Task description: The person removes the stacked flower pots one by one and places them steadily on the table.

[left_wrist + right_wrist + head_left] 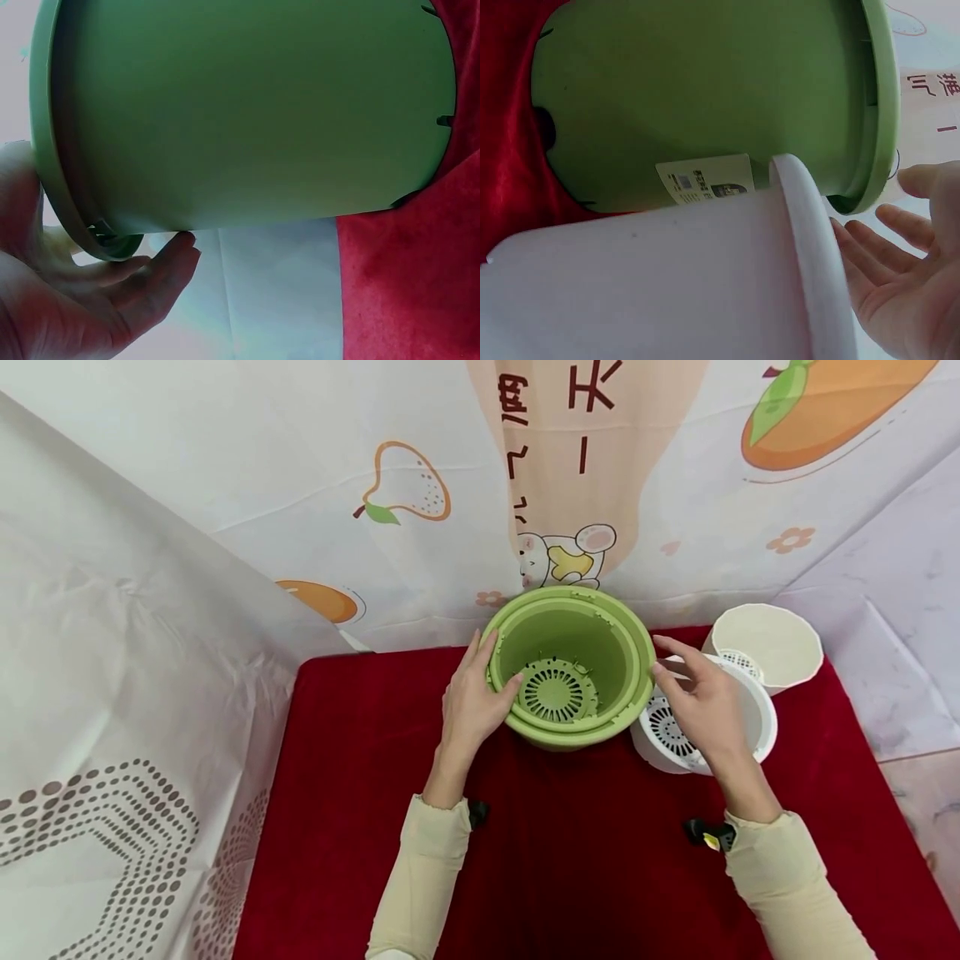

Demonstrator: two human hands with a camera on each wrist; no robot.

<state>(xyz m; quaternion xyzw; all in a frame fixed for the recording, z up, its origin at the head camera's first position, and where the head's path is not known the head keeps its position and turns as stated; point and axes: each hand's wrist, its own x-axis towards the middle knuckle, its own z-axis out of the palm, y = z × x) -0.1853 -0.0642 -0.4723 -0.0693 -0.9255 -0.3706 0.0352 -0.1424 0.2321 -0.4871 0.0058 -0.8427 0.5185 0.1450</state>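
Observation:
A green plastic bin (pixel 551 635) with a slotted bottom and a doubled, ring-like rim stands upright on red cloth. My left hand (pixel 476 697) grips its rim at the left, thumb over the inner edge and fingers along the outer wall. The left wrist view shows those fingers (pixel 161 281) beneath the rim (pixel 45 150). On the other side, my right hand (pixel 701 697) holds its extended fingers close to the rim; whether they touch it I cannot tell. A paper label (pixel 709 178) is on the green wall. Below the right hand stands a white slotted bin (pixel 761 714).
A cream bin (pixel 780 647) stands behind the white one at the right. The red cloth (pixel 360 793) covers the table. Printed fabric (pixel 442 560) hangs just behind the bins, and another sheet (pixel 135 635) hangs at the left.

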